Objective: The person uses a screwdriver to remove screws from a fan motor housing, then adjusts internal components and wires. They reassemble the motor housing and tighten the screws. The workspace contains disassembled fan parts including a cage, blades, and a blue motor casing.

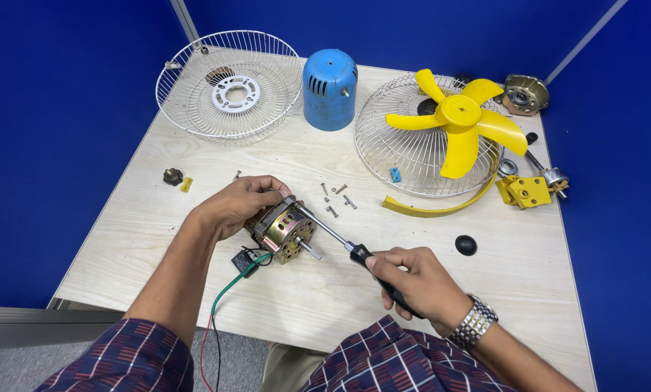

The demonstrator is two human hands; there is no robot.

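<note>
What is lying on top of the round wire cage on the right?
A yellow fan blade lies on the wire cage, with a small blue piece beside it. The blade covers part of the cage, so what's beneath is hidden.

motor (285, 231) front-centre on table (529, 268) | screws (338, 196) behind it | fan blade (457, 122) on right grille (412, 145)

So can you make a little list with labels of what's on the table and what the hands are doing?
left hand: steadies the motor on the table
right hand: holds the screwdriver, tip at the motor's top edge
wires: green, red and black, hang off the near edge
screws: loose, right of the motor
blade: yellow, lies on the right grille
left grille: white, at the back
cover: blue, between the grilles
knob: black, right of the hands
</note>
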